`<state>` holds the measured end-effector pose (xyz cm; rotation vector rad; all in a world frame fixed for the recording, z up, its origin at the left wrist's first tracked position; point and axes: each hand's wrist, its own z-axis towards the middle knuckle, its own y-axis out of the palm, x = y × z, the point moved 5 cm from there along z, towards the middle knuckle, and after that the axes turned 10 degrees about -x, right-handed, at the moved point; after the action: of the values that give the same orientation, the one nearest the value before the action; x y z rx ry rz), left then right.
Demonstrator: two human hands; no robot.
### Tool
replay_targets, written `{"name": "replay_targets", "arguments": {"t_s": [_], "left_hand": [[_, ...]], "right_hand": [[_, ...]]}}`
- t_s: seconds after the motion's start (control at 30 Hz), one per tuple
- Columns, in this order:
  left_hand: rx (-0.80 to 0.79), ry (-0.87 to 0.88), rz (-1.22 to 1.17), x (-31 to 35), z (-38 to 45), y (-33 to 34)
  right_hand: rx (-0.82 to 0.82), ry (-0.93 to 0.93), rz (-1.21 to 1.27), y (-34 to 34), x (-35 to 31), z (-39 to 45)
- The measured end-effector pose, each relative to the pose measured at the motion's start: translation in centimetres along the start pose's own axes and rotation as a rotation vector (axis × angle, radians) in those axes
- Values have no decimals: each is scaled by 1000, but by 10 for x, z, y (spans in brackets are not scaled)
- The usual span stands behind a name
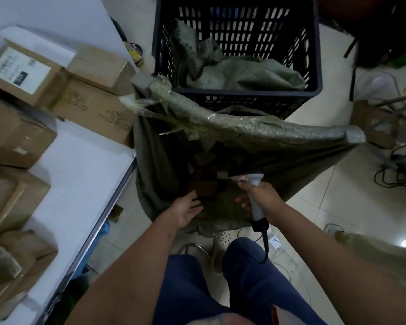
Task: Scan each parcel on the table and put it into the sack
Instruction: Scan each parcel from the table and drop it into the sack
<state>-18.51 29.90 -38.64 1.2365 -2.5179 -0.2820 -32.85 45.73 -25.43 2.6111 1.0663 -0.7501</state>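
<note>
A pale grey handheld barcode scanner (253, 191) with a black coiled cable is clamped in the grip of the right hand (261, 195), fingers wrapped round its handle and its head pointed forward over the mouth of the large grey-green woven sack (256, 134). It is probably held this way so that it stays ready for the next label without being set down. The grip of the left hand (185, 208) is apart: the fingers are loosely spread, palm turned partly up, nothing is held, and the hand sits just inside the sack's near edge, beside the scanner hand.

Below and ahead of both grips, several small brown parcels (204, 184) are seen lying deep in the sack, so part of the task is judged done. The sack's rolled rim is held wide, apparently so that parcels can be dropped in one-handed.

Well to the left of the empty grip, brown cardboard boxes (21, 71) are stacked on the white tabletop (75, 170); one with a white label is visible, though blurred. These are taken to be the parcels not yet scanned. Beyond the sack, a dark slatted plastic crate (237, 43) holding more folded sacking is seen on the tiled floor.

A reach leftward to the tabletop is judged the likely next step.
</note>
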Motion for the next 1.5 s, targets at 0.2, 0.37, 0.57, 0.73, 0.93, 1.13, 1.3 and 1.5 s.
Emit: {"name": "replay_targets", "arguments": {"t_s": [0.2,0.37,0.57,0.73,0.93,1.13,1.3,1.5], "left_hand": [[-30,71,11,16,-62,-25],[-42,176,83,40,-123,-55],[-14,417,203,78,-230,-109],[194,599,387,96,-313,-175],[461,890,443,99,-404,-241],[960,1077,800,99,-488,-296],[1444,647,1200,97,-534,-343],[1470,37,1241,74,-555,-395]], "right_hand": [[-36,-52,-43,42,-31,-22],[-97,-100,-124,109,-72,-43],[-231,-258,-304,235,-127,-80],[-378,-381,-446,345,-163,-121],[-511,-492,-482,444,-180,-159],[-634,-554,-547,511,-182,-191],[-683,-581,-577,547,-181,-206],[-725,-574,-587,567,-175,-218]]}}
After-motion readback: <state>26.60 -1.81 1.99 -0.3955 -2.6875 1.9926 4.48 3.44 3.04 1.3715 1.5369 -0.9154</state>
